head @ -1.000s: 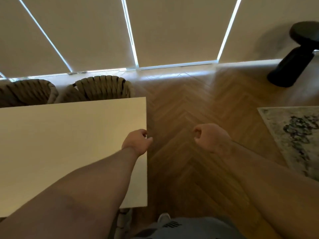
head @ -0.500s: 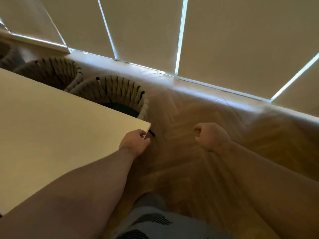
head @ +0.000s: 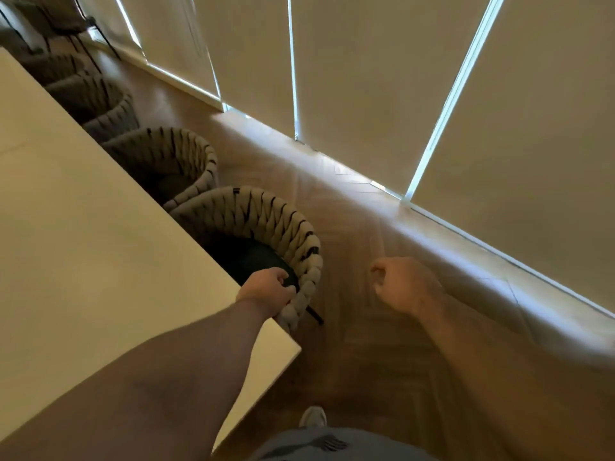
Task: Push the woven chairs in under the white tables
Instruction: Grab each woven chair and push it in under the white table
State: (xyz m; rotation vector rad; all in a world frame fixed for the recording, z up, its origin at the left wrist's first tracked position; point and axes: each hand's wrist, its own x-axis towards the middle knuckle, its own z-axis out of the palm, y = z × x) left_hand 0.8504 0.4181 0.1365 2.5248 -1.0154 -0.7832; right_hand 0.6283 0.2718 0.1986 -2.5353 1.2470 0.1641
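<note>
A long white table (head: 83, 244) fills the left side. Along its far edge stands a row of woven chairs, each tucked partly under it. The nearest woven chair (head: 256, 211) has a dark seat cushion and sits by the table's corner. A second woven chair (head: 166, 151) and a third (head: 100, 98) follow behind it. My left hand (head: 266, 289) is curled into a fist right at the near end of the nearest chair's woven rim; I cannot tell whether it touches the rim. My right hand (head: 402, 284) is a loose fist over the floor, apart from the chair.
Herringbone wood floor (head: 366, 344) runs between the chairs and a low window sill (head: 466, 254) under drawn blinds. A dark thin-legged chair (head: 63, 18) stands at the far left. My shoe (head: 312, 415) shows below, near the table corner.
My view has swung left and moved forward around the table corner, so the row of chairs now shows along the table. Both hands keep their fists; the left one now sits at the nearest chair's rim.
</note>
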